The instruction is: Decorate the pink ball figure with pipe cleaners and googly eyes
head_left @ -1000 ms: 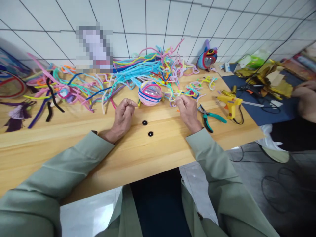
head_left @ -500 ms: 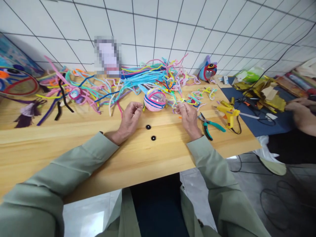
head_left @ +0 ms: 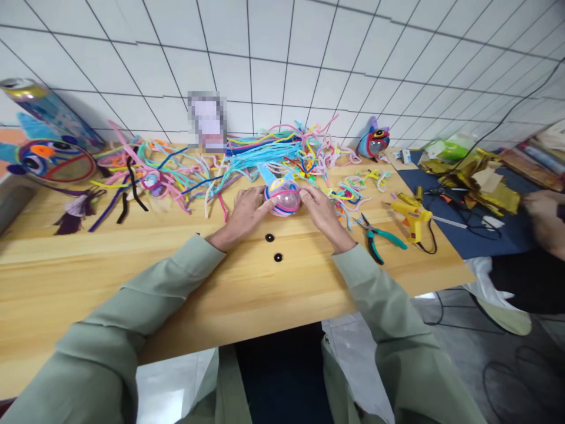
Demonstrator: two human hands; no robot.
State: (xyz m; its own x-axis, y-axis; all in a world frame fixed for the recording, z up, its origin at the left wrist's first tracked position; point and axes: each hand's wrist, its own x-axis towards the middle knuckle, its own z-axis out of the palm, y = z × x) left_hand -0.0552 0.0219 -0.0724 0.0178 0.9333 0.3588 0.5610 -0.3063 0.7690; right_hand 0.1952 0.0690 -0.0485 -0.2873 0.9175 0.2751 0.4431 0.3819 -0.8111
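A clear ball wrapped in fuzzy pipe cleaners (head_left: 288, 204), with light blue ear-like pieces on top and a pink band round its front, sits on the wooden table (head_left: 176, 253). My left hand (head_left: 251, 207) grips its left side, the thumb lying along the front. On the right side, the fingers of my right hand (head_left: 318, 207) press against the ball near the pink band. Two small black discs with pale centres lie close below it, an upper disc (head_left: 269, 238) and a lower disc (head_left: 278, 257). Loose pipe cleaners (head_left: 265, 154) are heaped behind the ball.
To the right lie teal-handled pliers (head_left: 378, 237) and a yellow glue gun (head_left: 414, 221). A finished-looking pipe-cleaner ball (head_left: 373, 140) stands by the wall, and a larger one (head_left: 57, 162) at far left near a can (head_left: 57, 112). Another person's hand (head_left: 545, 221) shows at the right edge.
Both hands have come inward from either side of the ball and now hold it. The ball has turned, bringing its ears and yellow trim upward. My view has shifted slightly.
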